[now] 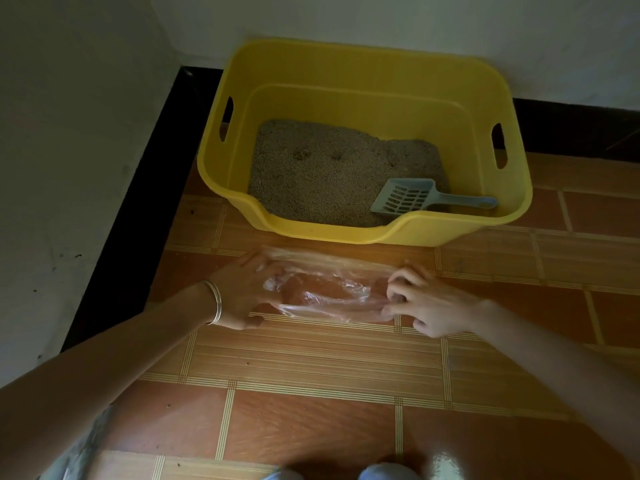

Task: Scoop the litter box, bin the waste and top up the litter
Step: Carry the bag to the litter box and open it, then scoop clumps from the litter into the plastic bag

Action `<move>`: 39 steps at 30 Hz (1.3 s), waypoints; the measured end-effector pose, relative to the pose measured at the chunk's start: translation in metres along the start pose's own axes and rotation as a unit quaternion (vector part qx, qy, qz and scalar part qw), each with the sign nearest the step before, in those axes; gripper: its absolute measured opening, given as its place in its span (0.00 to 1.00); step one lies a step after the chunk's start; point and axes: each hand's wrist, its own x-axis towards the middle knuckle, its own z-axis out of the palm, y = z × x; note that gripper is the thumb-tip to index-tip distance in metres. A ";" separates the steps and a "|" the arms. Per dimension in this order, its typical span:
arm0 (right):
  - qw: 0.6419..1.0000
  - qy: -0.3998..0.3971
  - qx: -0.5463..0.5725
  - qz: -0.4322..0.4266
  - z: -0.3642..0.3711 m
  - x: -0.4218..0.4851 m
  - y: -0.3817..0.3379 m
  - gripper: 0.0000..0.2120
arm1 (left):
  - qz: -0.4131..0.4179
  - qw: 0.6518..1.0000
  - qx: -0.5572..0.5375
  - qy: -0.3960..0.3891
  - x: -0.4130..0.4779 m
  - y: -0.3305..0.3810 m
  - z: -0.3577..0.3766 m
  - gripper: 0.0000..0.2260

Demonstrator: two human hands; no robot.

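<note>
Bag opening: flat left hand [242, 292] steadies clear bag [329, 294]; right hand [427, 303] pinches its edge; rubbing layers apart should free the mouth.

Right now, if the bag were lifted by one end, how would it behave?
Probably floppy: the bag lies flat and wrinkled on the floor. Likely very light, since the floor shows through its thin film. It may be slippery to open; the right hand pinches one end while the left hand rests on the other.
</note>
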 end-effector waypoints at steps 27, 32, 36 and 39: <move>0.926 0.344 0.083 0.129 -0.142 -0.043 0.013 0.13 | 0.006 0.929 -0.081 0.361 0.004 -0.012 -0.090 0.14; 0.914 0.291 0.134 0.250 -0.138 -0.029 0.056 0.10 | -0.027 0.945 -0.082 0.316 0.020 -0.039 -0.098 0.12; 0.903 0.228 0.180 0.316 -0.128 -0.020 0.077 0.13 | -0.073 0.944 -0.097 0.307 0.018 -0.054 -0.097 0.13; 0.895 0.180 0.195 0.360 -0.125 -0.015 0.085 0.16 | -0.088 0.938 -0.088 0.322 0.012 -0.059 -0.092 0.15</move>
